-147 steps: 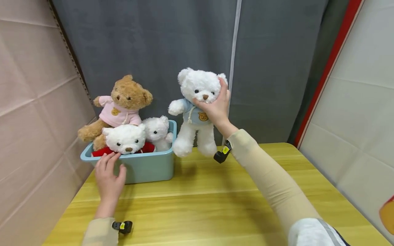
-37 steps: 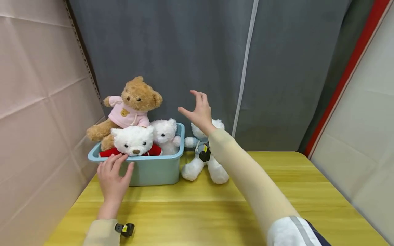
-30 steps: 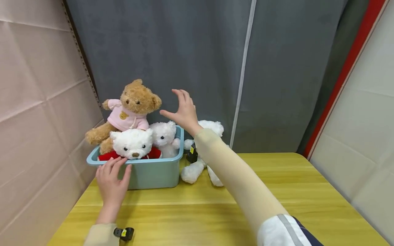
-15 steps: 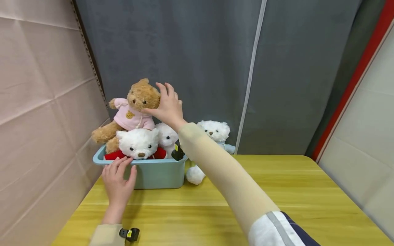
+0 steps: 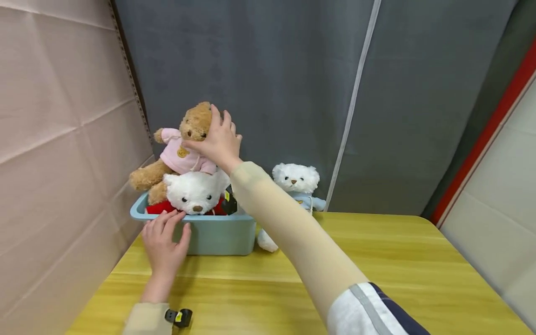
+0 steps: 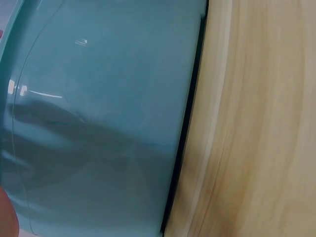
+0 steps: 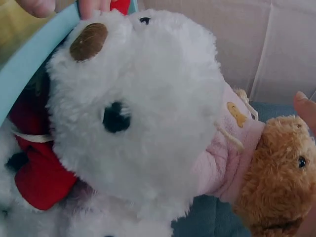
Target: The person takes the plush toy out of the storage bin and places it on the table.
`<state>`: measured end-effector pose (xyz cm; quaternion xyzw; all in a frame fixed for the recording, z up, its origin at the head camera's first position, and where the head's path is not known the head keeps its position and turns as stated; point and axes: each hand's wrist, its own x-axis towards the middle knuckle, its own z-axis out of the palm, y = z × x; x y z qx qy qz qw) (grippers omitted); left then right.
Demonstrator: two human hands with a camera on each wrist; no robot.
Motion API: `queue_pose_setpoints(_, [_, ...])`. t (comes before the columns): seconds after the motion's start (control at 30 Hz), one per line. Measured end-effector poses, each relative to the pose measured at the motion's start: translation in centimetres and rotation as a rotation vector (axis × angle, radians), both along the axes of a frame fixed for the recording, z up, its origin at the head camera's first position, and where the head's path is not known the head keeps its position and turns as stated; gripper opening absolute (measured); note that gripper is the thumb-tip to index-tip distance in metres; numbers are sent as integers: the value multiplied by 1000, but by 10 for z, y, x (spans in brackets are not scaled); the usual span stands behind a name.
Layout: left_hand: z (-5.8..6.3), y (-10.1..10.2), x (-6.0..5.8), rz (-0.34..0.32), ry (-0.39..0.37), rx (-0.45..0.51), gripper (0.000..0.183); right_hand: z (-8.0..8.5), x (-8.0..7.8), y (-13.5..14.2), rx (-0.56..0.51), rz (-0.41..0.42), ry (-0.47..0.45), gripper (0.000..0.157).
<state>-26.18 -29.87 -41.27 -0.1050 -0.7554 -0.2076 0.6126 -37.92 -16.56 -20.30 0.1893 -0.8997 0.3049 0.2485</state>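
My right hand [image 5: 219, 142] is at the head of the brown teddy bear [image 5: 194, 122] in a pink hoodie, thumb across the chin and fingers round the ear side. The bear leans at the back left of a blue plastic bin [image 5: 222, 237]. My left hand [image 5: 165, 242] holds the bin's front rim, its fingertips hooked over. Just behind those fingertips lies a white teddy bear [image 5: 194, 191] in red, large in the right wrist view. Another white bear in the bin is mostly hidden by my right wrist.
A white teddy bear [image 5: 295, 179] in a light blue hoodie sits right of the bin, partly behind my right forearm. Bin and bear stand on a yellow wooden table [image 5: 377, 270]. A grey curtain [image 5: 268, 70] hangs behind, a pale fabric wall [image 5: 63, 139] at left.
My right hand has set the blue-hoodie bear down beside the bin, let go, and moved left to the brown bear's head. The left hand has stayed at the rim.
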Motion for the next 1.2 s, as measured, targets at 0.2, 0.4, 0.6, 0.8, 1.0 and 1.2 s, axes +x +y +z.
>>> queue_pose_setpoints(0.2, [-5, 8, 2, -13, -18, 14, 28, -3, -2, -3, 30, -51, -49, 120])
queue_pose_setpoints(0.4, [-6, 11, 4, -14, -20, 24, 27, -10, -9, -1, 11, -108, -98, 116])
queue_pose_setpoints(0.6, [-7, 14, 5, -19, -38, 24, 27, -16, -14, 4, -46, -124, -107, 120])
queue_pose_setpoints(0.8, [-6, 16, 3, -35, -34, 26, 27, -17, -14, 7, -32, -129, -62, 117])
queue_pose_setpoints(1.0, [-7, 18, 2, -48, -16, 27, 27, -21, -14, 13, -59, -74, 37, 96])
queue_pose_setpoints(1.2, [-6, 19, 2, -41, -29, 27, 27, -15, -15, 20, -66, -20, 135, 90])
